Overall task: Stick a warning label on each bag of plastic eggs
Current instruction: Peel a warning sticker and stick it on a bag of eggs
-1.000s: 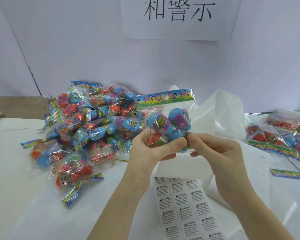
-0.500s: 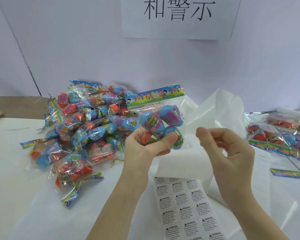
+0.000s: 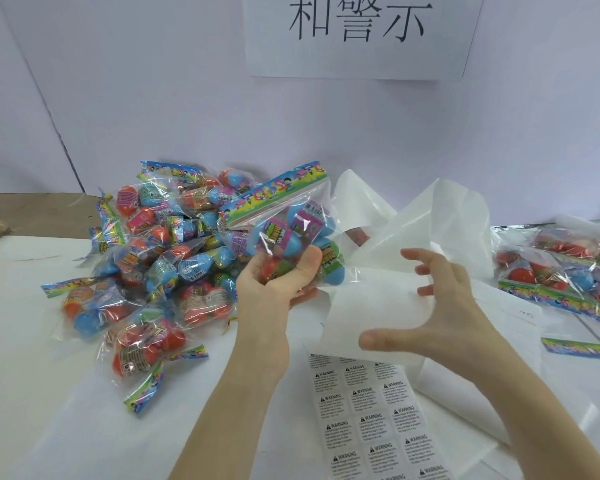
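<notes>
My left hand [image 3: 278,282] grips a clear bag of plastic eggs [image 3: 291,233] from below, holding it up above the table with its colourful header strip tilted up to the left. My right hand [image 3: 437,306] hovers to the right of the bag with fingers spread and holds nothing. A sheet of white warning labels [image 3: 371,417] lies flat on the table below both hands, partly covered by white backing paper [image 3: 371,306]. A pile of egg bags [image 3: 146,265] lies to the left.
More egg bags [image 3: 568,271] lie at the right edge of the white table [image 3: 32,375]. Crumpled white paper [image 3: 430,209] stands behind my right hand. A sign with black characters [image 3: 357,32] hangs on the back wall.
My right hand let go of the bag, moved right and down, and spread its fingers. My left hand shifted the bag slightly left and tilted its header strip.
</notes>
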Demonstrator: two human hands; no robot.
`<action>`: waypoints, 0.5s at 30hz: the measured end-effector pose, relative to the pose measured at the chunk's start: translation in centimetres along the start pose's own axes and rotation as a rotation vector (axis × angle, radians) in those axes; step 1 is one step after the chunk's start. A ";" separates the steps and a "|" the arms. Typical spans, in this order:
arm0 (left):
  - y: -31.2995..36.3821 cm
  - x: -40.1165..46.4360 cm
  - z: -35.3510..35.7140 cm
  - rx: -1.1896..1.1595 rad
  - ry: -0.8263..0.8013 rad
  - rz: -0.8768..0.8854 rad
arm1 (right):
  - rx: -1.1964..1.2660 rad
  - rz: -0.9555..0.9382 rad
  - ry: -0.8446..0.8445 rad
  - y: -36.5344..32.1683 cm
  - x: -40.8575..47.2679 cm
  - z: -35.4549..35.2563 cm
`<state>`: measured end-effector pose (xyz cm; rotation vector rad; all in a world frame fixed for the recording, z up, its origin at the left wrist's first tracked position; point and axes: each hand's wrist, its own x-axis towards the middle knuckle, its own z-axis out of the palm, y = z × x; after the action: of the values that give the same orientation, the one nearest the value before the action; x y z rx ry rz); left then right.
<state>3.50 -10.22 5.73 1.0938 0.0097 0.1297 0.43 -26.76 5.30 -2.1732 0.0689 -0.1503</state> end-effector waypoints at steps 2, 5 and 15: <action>0.0 0.2 -0.2 0.002 0.006 0.001 | -0.083 -0.012 -0.033 0.5 0.2 -0.1; 0.0 0.2 -0.3 -0.009 -0.039 -0.041 | -0.091 -0.035 -0.050 0.8 0.3 0.1; 0.1 0.1 -0.7 -0.085 -0.184 -0.185 | 0.108 -0.165 0.312 1.3 1.1 0.3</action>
<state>3.54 -9.56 5.56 1.0110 -0.0593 -0.1362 1.56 -27.34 4.12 -2.0299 0.0565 -0.5738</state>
